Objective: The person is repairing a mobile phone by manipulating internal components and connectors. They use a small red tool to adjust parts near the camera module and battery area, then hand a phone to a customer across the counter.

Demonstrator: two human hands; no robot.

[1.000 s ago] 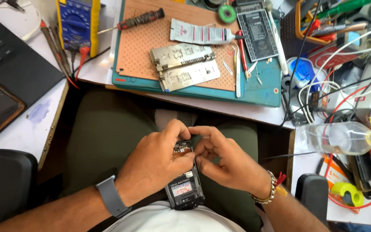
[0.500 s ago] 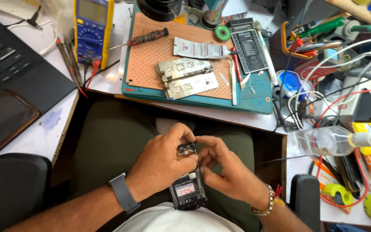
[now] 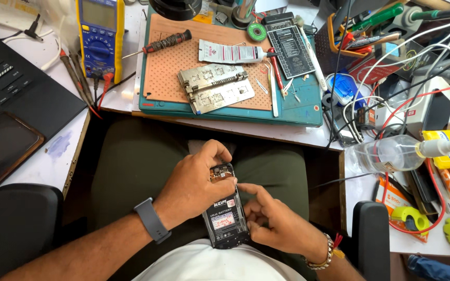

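Observation:
An opened black phone (image 3: pixel 224 212) with its back cover off and battery showing lies over my lap, below the desk edge. My left hand (image 3: pixel 196 182), with a grey watch on the wrist, grips the phone's upper left side, thumb near the top circuit area. On the right, my right hand (image 3: pixel 272 221), wearing a bracelet, supports the phone and points its index finger at the upper right edge. Whether a tool sits in my fingers cannot be made out.
On the desk sit a teal mat (image 3: pixel 308 112) with an orange perforated pad (image 3: pixel 162 67), metal fixture plates (image 3: pixel 215 87), a glue tube (image 3: pixel 231 52), a red-handled screwdriver (image 3: pixel 169 41) and tweezers (image 3: pixel 273 88). A yellow multimeter (image 3: pixel 100 36), laptop (image 3: pixel 6 93), clear bottle (image 3: pixel 391 152), cables and armrests (image 3: pixel 19 224) surround me.
The camera view has tilted so the desk sits lower in frame. My hands have spread apart, exposing more of the phone; the right hand has dropped lower beside it.

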